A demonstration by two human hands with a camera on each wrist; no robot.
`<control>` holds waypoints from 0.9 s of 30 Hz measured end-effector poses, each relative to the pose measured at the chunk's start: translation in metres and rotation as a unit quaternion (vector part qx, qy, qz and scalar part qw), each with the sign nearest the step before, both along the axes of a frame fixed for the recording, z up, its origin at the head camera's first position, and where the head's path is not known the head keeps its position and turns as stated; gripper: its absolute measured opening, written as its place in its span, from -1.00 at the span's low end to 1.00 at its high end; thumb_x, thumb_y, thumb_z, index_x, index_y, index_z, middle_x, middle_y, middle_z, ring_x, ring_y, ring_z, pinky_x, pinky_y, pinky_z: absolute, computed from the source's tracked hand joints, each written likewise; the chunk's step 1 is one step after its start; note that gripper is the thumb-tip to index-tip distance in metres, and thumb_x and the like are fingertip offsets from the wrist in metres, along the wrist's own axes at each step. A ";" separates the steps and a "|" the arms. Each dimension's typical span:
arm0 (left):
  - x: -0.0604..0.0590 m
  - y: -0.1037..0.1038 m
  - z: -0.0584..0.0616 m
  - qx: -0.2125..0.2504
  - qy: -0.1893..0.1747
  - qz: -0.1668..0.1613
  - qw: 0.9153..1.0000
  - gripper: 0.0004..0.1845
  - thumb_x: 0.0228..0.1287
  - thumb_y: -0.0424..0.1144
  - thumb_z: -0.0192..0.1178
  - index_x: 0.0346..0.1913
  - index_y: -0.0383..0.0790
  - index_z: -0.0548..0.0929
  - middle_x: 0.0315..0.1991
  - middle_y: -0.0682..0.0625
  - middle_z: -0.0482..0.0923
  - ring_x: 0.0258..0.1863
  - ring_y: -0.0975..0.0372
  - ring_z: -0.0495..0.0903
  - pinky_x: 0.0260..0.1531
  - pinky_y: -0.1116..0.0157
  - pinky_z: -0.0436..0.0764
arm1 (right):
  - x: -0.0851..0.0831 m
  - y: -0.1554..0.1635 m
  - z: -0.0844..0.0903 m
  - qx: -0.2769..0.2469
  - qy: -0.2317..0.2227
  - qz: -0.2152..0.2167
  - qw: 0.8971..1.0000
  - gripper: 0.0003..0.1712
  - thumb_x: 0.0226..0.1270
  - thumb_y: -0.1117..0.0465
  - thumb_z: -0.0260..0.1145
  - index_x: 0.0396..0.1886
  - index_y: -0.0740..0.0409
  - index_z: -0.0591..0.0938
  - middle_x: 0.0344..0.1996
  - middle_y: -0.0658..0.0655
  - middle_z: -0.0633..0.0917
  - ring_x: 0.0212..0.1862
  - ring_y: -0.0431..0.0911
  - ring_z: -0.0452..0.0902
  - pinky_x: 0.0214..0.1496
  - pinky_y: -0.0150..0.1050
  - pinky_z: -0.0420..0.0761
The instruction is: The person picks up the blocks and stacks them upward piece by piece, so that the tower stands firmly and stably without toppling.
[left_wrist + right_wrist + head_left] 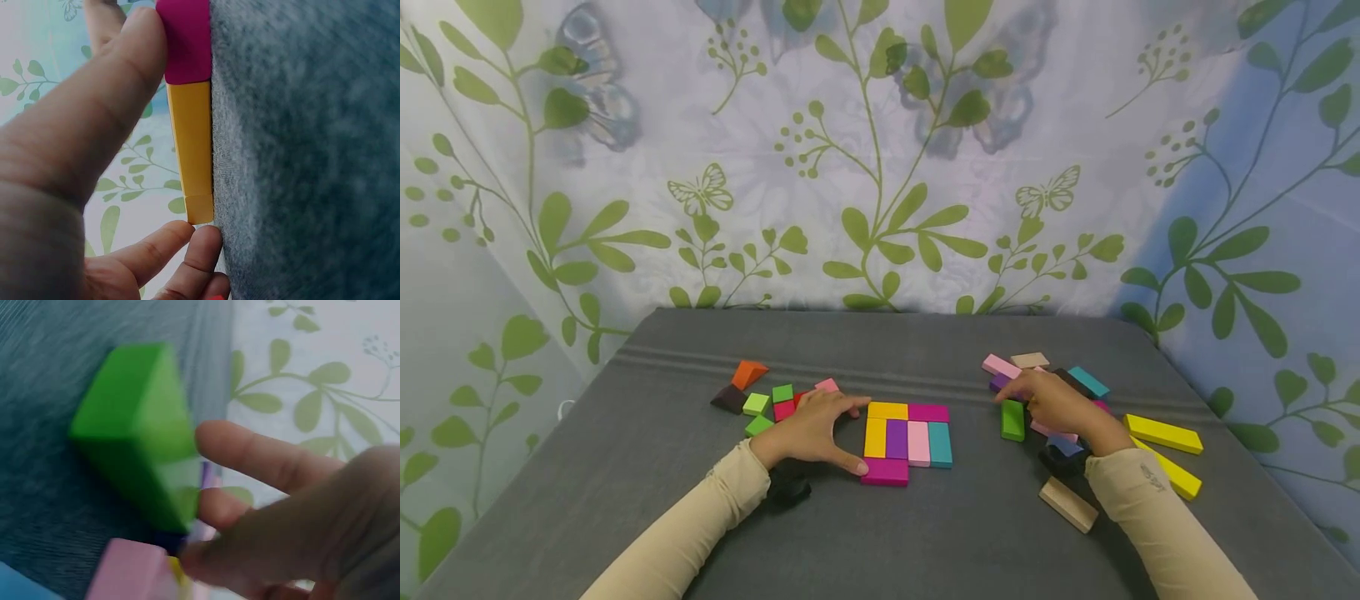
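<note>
- Here, in the head view, the left hand (812, 429) lies spread against the left edge of the flat block mosaic (907, 442) at the middle of the grey table (625, 450), likely bracing it; the thumb touches the near magenta block (885, 471).
- Left wrist view: relaxed fingers (181, 250) flank the yellow block (190, 150), gripping nothing.
- Right wrist view: the right hand (294, 525) touches the green block (137, 431) beside the right-hand pile, fingers straight; whether it pinches it cannot be told.

Green block (1012, 419) lies flat, possibly touching fingers.
</note>
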State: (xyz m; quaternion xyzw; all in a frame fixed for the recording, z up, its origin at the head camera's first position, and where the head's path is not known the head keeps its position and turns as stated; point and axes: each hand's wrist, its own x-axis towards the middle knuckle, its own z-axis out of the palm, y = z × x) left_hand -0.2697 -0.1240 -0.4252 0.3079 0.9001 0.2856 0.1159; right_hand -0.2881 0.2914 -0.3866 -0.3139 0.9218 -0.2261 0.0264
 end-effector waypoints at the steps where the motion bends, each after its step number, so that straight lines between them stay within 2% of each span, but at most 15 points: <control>1: 0.000 0.000 0.000 0.001 0.001 0.000 1.000 0.10 0.06 0.17 0.64 0.60 -0.26 0.41 0.21 -0.09 0.60 0.32 -0.07 0.41 0.44 -0.29 0.14 | -0.001 0.000 -0.002 0.007 -0.004 -0.003 1.000 -0.44 0.16 0.75 0.13 -0.05 0.26 0.84 -0.11 0.19 0.73 -0.10 0.09 0.62 -0.07 -0.06 0.65; 6: 0.000 -0.001 0.000 0.006 0.001 0.000 1.000 0.10 0.06 0.16 0.64 0.60 -0.28 0.41 0.20 -0.10 0.60 0.32 -0.09 0.41 0.44 -0.30 0.12 | 0.002 -0.003 -0.002 0.015 -0.033 0.005 0.999 -0.55 0.14 0.72 0.24 -0.10 0.31 0.83 -0.29 0.07 0.63 -0.26 -0.02 0.46 -0.21 -0.24 0.51; 11: 0.000 -0.001 0.000 0.006 0.000 0.001 1.000 0.10 0.07 0.17 0.63 0.60 -0.28 0.41 0.22 -0.11 0.60 0.34 -0.10 0.39 0.46 -0.31 0.11 | 0.014 -0.008 0.010 0.019 -0.110 0.030 0.993 -0.65 0.15 0.64 0.45 -0.11 0.29 0.81 -0.39 -0.01 0.51 -0.31 -0.18 0.36 -0.27 -0.31 0.48; 16: 0.000 0.000 0.000 0.003 0.003 -0.001 1.000 0.10 0.07 0.16 0.63 0.60 -0.29 0.40 0.22 -0.12 0.60 0.34 -0.10 0.40 0.46 -0.31 0.10 | 0.028 -0.014 0.015 0.017 -0.153 0.068 0.986 -0.66 0.19 0.56 0.53 -0.06 0.25 0.81 -0.32 -0.06 0.60 -0.27 -0.22 0.45 -0.20 -0.30 0.60; 23: 0.000 0.000 0.001 -0.002 0.000 0.000 1.000 0.10 0.07 0.15 0.64 0.60 -0.29 0.40 0.22 -0.12 0.59 0.35 -0.10 0.40 0.48 -0.31 0.09 | 0.037 -0.018 0.004 -0.035 -0.189 0.128 0.973 -0.72 0.30 0.45 0.54 0.00 0.28 0.80 -0.26 -0.09 0.71 -0.24 -0.29 0.56 -0.15 -0.29 0.69; 27: 0.000 0.000 0.002 -0.002 -0.002 0.002 1.000 0.11 0.08 0.14 0.64 0.60 -0.29 0.39 0.23 -0.13 0.59 0.36 -0.11 0.39 0.49 -0.33 0.06 | 0.040 -0.024 -0.006 -0.073 -0.214 0.141 0.964 -0.75 0.33 0.35 0.55 -0.03 0.28 0.77 -0.30 -0.10 0.72 -0.28 -0.29 0.59 -0.18 -0.30 0.71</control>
